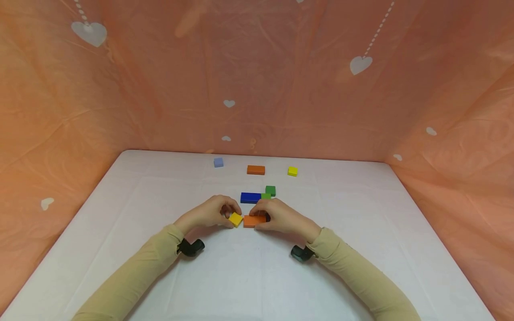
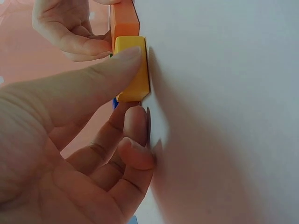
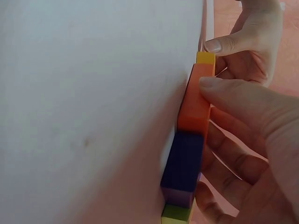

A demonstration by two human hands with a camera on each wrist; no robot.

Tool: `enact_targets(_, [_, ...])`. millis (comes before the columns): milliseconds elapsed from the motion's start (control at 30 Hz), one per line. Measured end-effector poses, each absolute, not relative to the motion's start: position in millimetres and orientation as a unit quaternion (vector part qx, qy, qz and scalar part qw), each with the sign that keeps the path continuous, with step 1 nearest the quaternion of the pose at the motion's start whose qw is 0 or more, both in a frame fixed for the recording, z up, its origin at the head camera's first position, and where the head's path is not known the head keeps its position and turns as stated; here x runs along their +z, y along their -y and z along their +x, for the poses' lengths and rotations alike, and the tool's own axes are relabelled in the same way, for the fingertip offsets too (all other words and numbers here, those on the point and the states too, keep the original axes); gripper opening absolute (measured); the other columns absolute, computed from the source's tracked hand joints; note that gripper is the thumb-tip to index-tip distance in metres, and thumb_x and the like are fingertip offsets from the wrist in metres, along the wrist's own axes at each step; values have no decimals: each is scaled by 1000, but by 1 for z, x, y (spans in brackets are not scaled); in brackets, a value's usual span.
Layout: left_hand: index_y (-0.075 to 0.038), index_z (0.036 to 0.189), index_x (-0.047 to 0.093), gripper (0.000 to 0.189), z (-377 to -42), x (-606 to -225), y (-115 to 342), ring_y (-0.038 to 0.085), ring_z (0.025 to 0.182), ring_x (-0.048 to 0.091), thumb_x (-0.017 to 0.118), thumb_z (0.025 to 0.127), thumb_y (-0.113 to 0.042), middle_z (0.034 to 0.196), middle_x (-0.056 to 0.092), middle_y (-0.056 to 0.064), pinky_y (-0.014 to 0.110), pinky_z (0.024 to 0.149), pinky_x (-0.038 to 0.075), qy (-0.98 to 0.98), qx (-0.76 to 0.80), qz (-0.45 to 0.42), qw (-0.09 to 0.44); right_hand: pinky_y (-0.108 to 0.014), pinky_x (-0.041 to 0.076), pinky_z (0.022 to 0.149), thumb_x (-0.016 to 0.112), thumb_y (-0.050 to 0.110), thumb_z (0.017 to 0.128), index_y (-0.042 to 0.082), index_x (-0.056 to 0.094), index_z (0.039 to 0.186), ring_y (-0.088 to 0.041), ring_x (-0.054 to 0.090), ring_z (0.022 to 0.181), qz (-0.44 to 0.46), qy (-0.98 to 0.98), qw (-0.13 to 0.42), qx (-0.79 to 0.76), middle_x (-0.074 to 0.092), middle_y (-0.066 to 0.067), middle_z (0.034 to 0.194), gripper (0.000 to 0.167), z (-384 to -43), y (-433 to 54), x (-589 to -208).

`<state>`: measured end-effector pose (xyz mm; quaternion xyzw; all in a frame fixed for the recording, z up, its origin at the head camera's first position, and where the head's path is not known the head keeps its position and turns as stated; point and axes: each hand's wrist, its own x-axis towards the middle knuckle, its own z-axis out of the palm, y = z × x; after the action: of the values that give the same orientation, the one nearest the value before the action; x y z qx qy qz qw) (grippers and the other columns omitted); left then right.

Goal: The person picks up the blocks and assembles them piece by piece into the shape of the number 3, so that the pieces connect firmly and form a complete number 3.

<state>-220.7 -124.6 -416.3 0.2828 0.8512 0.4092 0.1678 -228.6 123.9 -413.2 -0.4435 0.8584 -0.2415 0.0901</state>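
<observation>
In the head view, my left hand [image 1: 213,211] pinches a small yellow square block [image 1: 235,219], which is turned at an angle on the white tabletop. The left wrist view shows the thumb across one face of the yellow block [image 2: 141,84]. My right hand [image 1: 283,216] holds an orange rectangular block [image 1: 252,221] between thumb and fingers. Its left end is very close to the yellow block; whether they touch I cannot tell. Beyond the hands lies a dark blue rectangular block [image 1: 250,198]. A light green block [image 1: 266,196] adjoins its right end, partly hidden by the right hand.
A darker green block [image 1: 271,191] sits just behind the light green one. Farther back stand a light blue block [image 1: 218,162], another orange block [image 1: 255,170] and another yellow block [image 1: 292,171]. An orange cloth [image 1: 257,80] with hearts hangs around the table.
</observation>
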Motion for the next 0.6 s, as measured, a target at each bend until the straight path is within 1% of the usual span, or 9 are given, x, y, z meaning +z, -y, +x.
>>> enact_targets(300, [-5, 100, 67, 29, -220, -417, 122, 17, 71, 49, 80, 75, -2, 88, 61, 4, 24, 63, 44, -853, 413, 276, 162, -25, 48, 76, 76, 21, 83, 8, 69, 109, -12, 55, 83, -444, -857, 91, -246, 64, 2, 99, 30, -229, -124, -413])
enact_targets(600, [-6, 100, 67, 30, -222, -419, 122, 16, 70, 49, 81, 74, -4, 88, 60, 2, 24, 62, 43, -855, 408, 277, 159, -25, 48, 76, 77, 19, 83, 8, 69, 109, -12, 55, 83, -444, -854, 90, -255, 64, 2, 100, 29, -230, -124, -415])
